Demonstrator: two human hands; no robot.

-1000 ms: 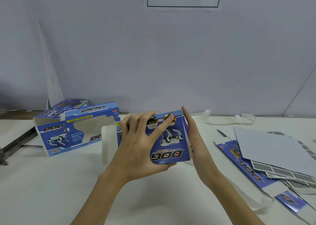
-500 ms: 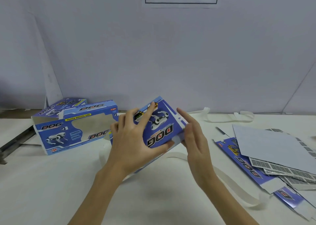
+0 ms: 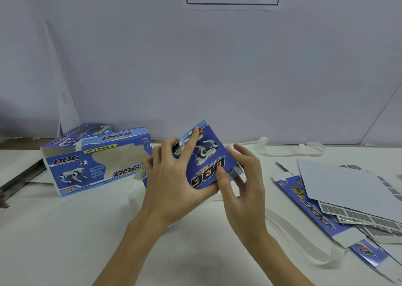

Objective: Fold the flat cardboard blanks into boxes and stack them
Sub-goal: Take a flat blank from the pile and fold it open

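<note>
A blue "DOG" toy box [image 3: 208, 155] is held tilted above the white table, its end panel facing me. My left hand [image 3: 171, 177] grips it, fingers spread across the panel and thumb under its lower edge. My right hand [image 3: 245, 181] is at the box's right side, fingertips on a small grey flap at the lower right corner. A folded blue box [image 3: 95, 166] with a window cut-out lies on the table to the left. A pile of flat blanks [image 3: 339, 200] lies to the right.
A second blue box [image 3: 84, 133] sits behind the folded one, near the wall. Loose white paper strips [image 3: 289, 227] curl across the table [image 3: 65, 242] beneath my right arm and along the back wall. A dark metal bar [image 3: 19, 179] lies at the left edge.
The box has tipped from flat-on to tilted, its top leaning right. My right hand went from lying straight along its right edge to fingering the flap at the lower right corner.
</note>
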